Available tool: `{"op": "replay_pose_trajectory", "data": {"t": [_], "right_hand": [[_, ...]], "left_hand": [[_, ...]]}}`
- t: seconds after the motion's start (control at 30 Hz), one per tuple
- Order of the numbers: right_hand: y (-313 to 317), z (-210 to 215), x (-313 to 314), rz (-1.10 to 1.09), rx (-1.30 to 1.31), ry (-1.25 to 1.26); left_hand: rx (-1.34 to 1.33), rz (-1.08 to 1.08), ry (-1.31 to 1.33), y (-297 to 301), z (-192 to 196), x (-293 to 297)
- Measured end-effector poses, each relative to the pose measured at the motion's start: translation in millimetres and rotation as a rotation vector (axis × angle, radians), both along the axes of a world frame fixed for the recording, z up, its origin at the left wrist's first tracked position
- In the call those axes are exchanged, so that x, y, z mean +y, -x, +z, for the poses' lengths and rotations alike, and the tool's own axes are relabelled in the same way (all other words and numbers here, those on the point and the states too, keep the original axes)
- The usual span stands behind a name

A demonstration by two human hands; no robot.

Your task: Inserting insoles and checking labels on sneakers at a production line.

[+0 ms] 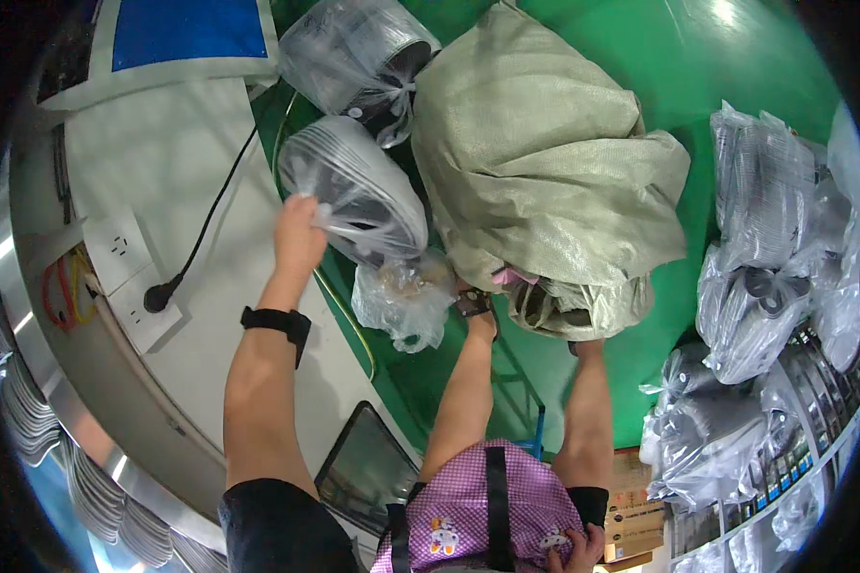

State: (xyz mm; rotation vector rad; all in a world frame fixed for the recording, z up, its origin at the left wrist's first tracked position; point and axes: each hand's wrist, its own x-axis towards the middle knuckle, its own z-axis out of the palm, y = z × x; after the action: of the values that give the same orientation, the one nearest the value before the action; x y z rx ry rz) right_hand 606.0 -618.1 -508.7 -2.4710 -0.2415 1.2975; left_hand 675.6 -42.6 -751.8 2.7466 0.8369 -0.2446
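Observation:
My left hand [301, 235] is closed on the gathered plastic of a clear bag [358, 186], which holds a stack of grey, rounded, sheet-like pieces. Below that bag a smaller clear plastic bag [406, 298] with brownish contents lies near my foot. My right hand [579, 551] rests against the purple checked apron [521, 497] at my lap, fingers apart and nothing visible in them. A large pale green woven sack [545, 143] bulges in front of my feet, its loose mouth toward me. Another clear bag of grey and black pieces [358, 62] sits beyond the one I hold.
On the left runs a white bench [191, 181] with power sockets [129, 263] and a black plug [160, 296]. Several plastic-wrapped bundles [764, 201] line a rack at right. Brown cartons [633, 511] stand lower right on the green floor [707, 48].

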Motion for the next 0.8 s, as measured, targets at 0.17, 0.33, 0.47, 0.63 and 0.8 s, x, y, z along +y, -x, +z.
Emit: {"op": "replay_pose_trajectory", "data": {"t": [0.17,0.33,0.47,0.63,0.8], "right_hand": [[-1.4,3.8,8.7,0.042,0.047,0.052],[6.9,5.9,-3.1,-0.013,-0.005,0.089],[-25.4,-4.0,21.1,-0.03,0.014,0.185],[-26.5,1.6,-27.1,-0.076,0.266,0.013],[-11.2,6.4,-37.9,-0.092,0.221,0.081]], "left_hand": [[0.296,-0.218,0.168,-20.6,-35.4,-47.7],[0.288,-0.293,0.25,-64.3,-65.1,-96.2],[0.393,-0.313,0.415,-22.5,-80.0,-43.6],[0.109,-0.421,0.096,-92.2,-9.5,-107.9],[-0.205,-0.511,0.53,-172.7,7.2,-259.6]]}}
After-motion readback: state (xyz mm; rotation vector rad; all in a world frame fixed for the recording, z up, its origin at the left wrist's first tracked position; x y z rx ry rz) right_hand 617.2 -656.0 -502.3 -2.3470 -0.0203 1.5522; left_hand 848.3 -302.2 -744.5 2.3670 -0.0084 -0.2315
